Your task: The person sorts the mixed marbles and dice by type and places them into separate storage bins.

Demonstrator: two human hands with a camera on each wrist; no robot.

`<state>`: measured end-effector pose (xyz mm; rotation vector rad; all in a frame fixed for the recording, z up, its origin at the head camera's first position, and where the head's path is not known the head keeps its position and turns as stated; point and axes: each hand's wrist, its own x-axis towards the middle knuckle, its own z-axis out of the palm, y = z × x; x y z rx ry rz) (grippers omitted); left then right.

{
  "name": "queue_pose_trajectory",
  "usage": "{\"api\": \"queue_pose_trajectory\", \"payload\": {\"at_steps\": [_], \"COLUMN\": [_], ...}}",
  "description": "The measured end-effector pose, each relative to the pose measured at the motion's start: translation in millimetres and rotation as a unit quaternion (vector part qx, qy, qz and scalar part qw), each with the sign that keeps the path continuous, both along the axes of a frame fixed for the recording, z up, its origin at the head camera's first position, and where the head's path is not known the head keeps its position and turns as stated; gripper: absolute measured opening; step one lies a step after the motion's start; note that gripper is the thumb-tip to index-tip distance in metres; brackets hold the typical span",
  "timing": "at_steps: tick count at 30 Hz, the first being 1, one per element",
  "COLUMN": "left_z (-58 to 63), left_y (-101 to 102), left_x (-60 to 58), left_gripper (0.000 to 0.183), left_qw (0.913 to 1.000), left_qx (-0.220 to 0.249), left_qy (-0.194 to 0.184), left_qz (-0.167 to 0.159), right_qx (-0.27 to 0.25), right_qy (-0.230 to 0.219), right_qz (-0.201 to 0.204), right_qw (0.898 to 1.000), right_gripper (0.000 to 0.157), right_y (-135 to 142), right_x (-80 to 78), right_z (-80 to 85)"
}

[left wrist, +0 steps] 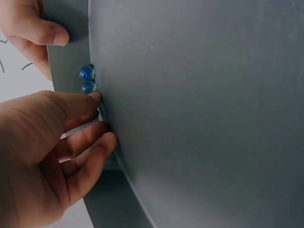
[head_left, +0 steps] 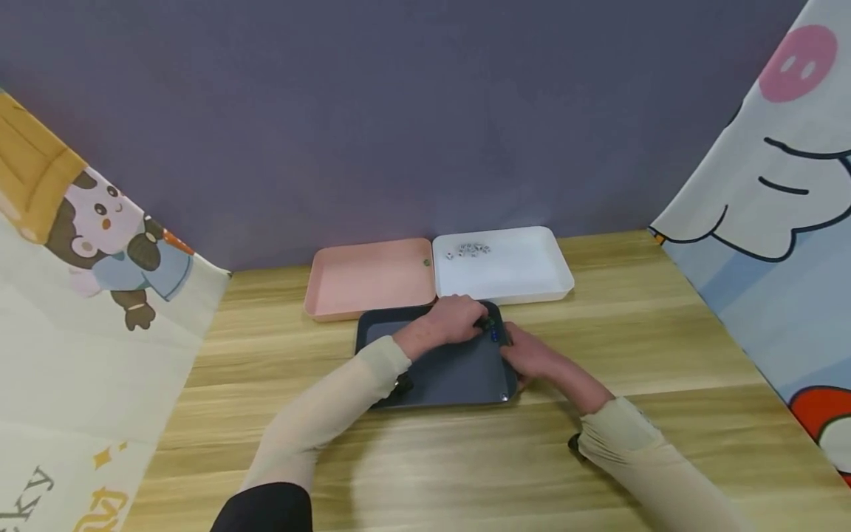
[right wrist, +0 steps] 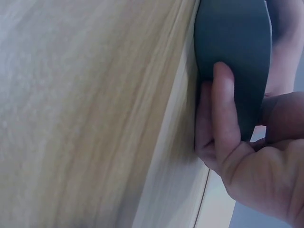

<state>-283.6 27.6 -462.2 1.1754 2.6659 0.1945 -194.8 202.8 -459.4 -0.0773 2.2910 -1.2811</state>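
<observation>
Specifically, two blue marbles point(left wrist: 87, 72) line the right wall of the tray point(head_left: 452, 378), near-to-far, just nearside of the left hand point(head_left: 454, 319), fingers bent, any pinch unclear; the right hand point(head_left: 530, 355) grips that wall.

Left forearm point(head_left: 339, 403) obstructs dark tray point(head_left: 452, 377); free gap across to right forearm point(head_left: 638, 447).

Glossy blue marbles point(left wrist: 87, 73) lie along the right wall inside the dark grey tray point(head_left: 452, 375).
</observation>
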Motion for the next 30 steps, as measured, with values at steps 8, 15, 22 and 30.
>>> {"api": "queue_pose_trajectory", "payload": {"at_steps": [8,15,22,30], "left_z": [-4.3,-1.4,9.9,31.3], "left_y": [-3.5,-10.3,-25.6,-48.8], "left_x": [0.6,1.0,2.2,13.1], "left_gripper": [0.010,0.008,0.016,0.018], "left_qw": [0.9995,0.9988,0.9966,0.9914], "left_qx": [0.031,0.050,0.080,0.129], "left_qy": [-0.001,0.001,0.020,-0.009], "left_qz": [0.000,-0.003,0.001,0.016], "right_qx": [-0.013,-0.006,0.000,0.018], "right_qy": [-0.007,-0.009,0.009,0.011], "right_qz": [0.000,-0.003,0.011,0.003], "right_qw": [1.000,1.000,1.000,1.000], "right_gripper": [0.048,0.051,0.052,0.053], "right_y": [-4.2,-2.7,-0.6,2.0], "right_x": [0.3,-0.1,-3.7,-0.3], "right_z": [-0.4,1.4,3.3,-5.3]}}
